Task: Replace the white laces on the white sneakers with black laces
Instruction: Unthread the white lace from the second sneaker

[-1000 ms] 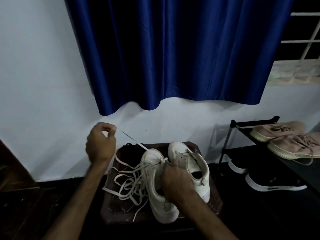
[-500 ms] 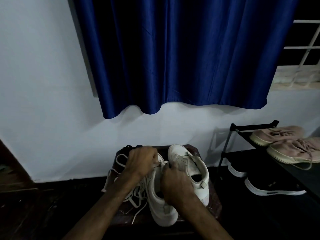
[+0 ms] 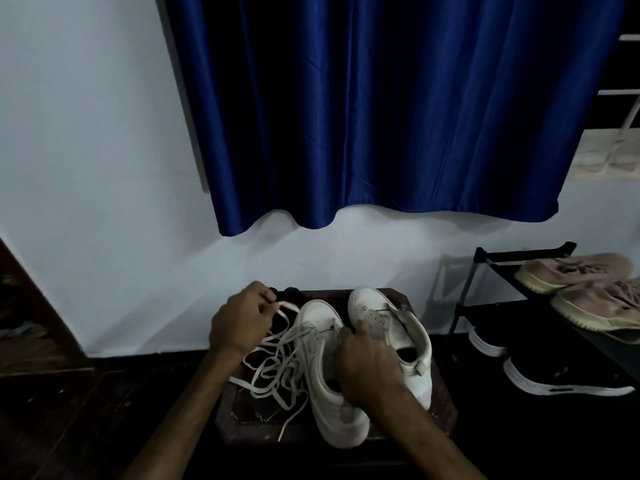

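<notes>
Left hand: flat white lace is pinched.
Right hand: nearer white leather sneaker is gripped.
Progress: unlacing judged unfinished; relacing in black not begun.

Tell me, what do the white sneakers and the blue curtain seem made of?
The white low-top sneakers look like smooth matte leather or a synthetic imitation: even panels with punched eyelets. The blue curtain seems a satin-like woven cloth: soft sheen along its hanging folds.

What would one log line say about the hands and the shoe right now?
left hand: pinches white lace | right hand: grips sneaker | lace: partly out of sneaker
</notes>
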A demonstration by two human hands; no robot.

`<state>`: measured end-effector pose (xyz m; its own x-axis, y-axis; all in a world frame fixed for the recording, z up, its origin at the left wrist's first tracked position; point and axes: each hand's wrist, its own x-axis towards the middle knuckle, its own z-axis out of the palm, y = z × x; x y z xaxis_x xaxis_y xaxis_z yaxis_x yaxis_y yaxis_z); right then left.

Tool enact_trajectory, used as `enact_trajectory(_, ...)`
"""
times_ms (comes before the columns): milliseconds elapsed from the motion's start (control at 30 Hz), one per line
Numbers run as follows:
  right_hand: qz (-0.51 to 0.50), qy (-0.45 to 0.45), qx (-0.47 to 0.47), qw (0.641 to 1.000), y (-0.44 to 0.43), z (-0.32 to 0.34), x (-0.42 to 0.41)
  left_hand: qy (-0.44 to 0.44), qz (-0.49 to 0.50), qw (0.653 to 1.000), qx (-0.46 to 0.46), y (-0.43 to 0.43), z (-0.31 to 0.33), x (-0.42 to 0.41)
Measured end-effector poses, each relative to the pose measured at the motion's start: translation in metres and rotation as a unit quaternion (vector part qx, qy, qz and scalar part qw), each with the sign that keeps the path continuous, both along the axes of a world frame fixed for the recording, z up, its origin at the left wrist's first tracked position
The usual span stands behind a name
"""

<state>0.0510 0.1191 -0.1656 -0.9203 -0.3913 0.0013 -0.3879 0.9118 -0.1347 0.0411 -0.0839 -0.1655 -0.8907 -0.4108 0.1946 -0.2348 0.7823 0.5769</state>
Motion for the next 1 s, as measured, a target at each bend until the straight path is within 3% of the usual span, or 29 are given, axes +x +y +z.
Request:
enact_trajectory(167,0.032,-0.011,-0.092,0.995,0.005,-0.004,-0.016,-0.072,0.003,0.989,-0.131,0.009,-0.027,0.018)
enact_trajectory(267,0.038,-0.013,-0.169,0.985,-0.002,0.000,-0.045,-0.043,-0.017,0.980,-0.191,0.017,-0.035,0.025)
enact_trajectory(333,0.045,-0.017,-0.179,0.983,-0.011,0.004,-0.060,0.045,-0.064,0.988,-0.130,0.023,-0.044,0.025)
enact_trajectory(400,0.064,-0.042,-0.142,0.987,-0.021,0.004,-0.068,0.103,-0.097,0.990,-0.011,0.032,-0.054,0.026)
enact_trajectory(500,0.071,-0.083,-0.132,0.985,-0.028,0.004,-0.071,0.185,-0.132,0.968,0.105,0.050,-0.062,0.032)
enact_trajectory(600,0.040,-0.090,-0.162,0.982,-0.030,0.000,-0.074,0.230,-0.173,0.953,0.095,0.059,-0.069,0.040)
enact_trajectory(767,-0.071,-0.076,-0.238,0.966,-0.033,-0.009,-0.084,0.208,-0.171,0.959,0.086,0.056,-0.080,0.043)
enact_trajectory(833,-0.131,-0.043,-0.323,0.936,-0.028,-0.001,-0.092,0.201,-0.176,0.960,0.080,0.056,-0.082,0.043)
enact_trajectory(933,-0.162,-0.028,-0.495,0.853,-0.015,0.019,-0.100,0.200,-0.181,0.959,0.089,0.056,-0.083,0.044)
enact_trajectory(967,-0.155,-0.023,-0.509,0.847,-0.012,0.022,-0.102,0.203,-0.182,0.957,0.094,0.056,-0.083,0.044)
enact_trajectory(1000,-0.135,-0.009,-0.465,0.875,-0.009,0.023,-0.105,0.205,-0.185,0.956,0.098,0.056,-0.082,0.044)
